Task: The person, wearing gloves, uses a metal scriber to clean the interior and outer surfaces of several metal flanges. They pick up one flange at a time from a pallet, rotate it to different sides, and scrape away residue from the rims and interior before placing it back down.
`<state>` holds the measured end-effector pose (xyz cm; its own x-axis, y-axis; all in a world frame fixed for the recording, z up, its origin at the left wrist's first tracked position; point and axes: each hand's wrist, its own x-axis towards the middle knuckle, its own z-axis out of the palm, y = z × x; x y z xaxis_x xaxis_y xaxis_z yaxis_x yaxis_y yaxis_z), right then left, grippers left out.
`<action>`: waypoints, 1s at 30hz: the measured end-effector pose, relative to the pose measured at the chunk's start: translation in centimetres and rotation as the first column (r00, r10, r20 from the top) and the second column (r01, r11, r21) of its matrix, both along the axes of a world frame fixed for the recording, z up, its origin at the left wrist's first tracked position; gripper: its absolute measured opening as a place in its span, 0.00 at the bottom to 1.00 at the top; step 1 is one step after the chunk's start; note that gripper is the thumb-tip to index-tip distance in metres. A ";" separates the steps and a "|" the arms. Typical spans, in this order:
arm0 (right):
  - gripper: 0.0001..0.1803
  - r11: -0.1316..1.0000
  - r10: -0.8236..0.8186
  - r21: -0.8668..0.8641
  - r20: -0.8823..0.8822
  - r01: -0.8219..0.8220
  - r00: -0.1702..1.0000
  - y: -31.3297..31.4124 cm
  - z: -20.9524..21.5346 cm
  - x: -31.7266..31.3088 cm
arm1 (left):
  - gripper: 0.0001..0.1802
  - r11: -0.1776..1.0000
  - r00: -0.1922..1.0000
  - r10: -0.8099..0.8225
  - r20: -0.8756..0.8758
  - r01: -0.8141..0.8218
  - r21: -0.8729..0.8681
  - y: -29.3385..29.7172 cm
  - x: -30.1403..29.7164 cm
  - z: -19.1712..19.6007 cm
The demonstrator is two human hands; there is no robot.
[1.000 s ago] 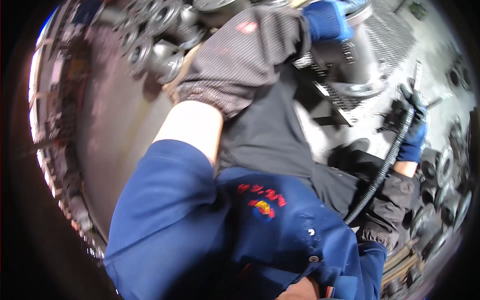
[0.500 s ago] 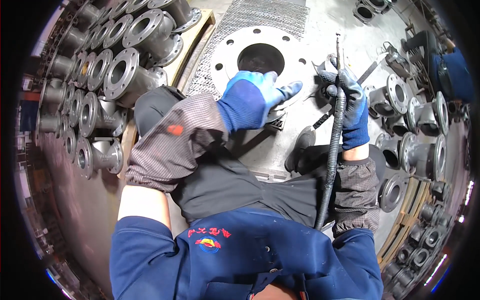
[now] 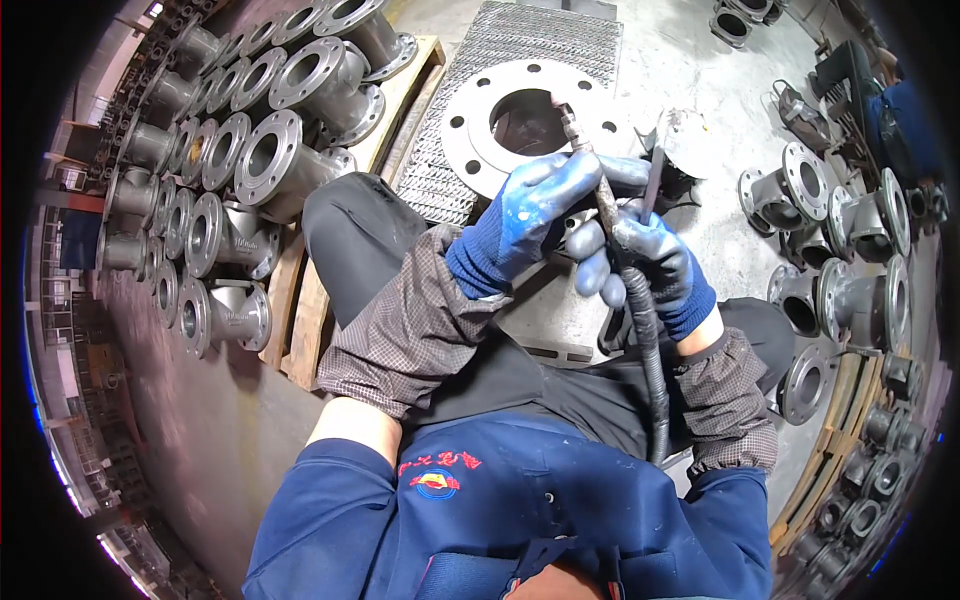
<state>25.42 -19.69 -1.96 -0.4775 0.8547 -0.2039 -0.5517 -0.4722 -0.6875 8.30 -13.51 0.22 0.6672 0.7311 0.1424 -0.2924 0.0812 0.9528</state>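
My left hand (image 3: 535,210), in a blue glove, has its fingers wrapped round the front part of a slim rotary grinder (image 3: 606,205). My right hand (image 3: 665,258), gloved as well, is closed round the rear of the same tool. From there a dark ribbed hose (image 3: 650,365) runs down toward my lap. A dark bar (image 3: 654,180) rises beside my right hand; whether my fingers grip it cannot be told. The tool's tip lies over the opening of a pale round flange (image 3: 468,152) with bolt holes, apart from its wall as far as I can see.
The flange rests on a ribbed metal surface (image 3: 520,35). Several flanged pipe fittings (image 3: 262,160) crowd a wooden pallet (image 3: 418,75) at left. More fittings (image 3: 805,180) stand on the floor at right, near another pallet (image 3: 830,430). A blue object (image 3: 908,130) is at far right.
My left hand has come off the flange and taken hold of the grinder. My right hand has moved left and down, bringing the grinder's tip over the flange opening. The view has shifted slightly.
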 end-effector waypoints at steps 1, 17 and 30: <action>0.25 0.999 0.047 0.014 0.018 -0.047 0.999 0.0 -0.3 -0.2 | 0.23 0.994 1.000 0.029 -0.011 -0.028 0.105 0.1 0.4 -0.6; 0.10 0.847 -0.532 0.405 0.641 0.344 0.554 1.7 -2.2 2.1 | 0.14 0.959 0.923 0.284 -0.260 -0.278 0.062 2.9 6.1 -2.4; 0.20 0.898 -0.295 0.126 0.883 0.421 0.364 8.2 -17.9 13.0 | 0.38 0.904 0.868 0.269 -0.418 -0.377 -0.202 15.3 -10.0 -9.1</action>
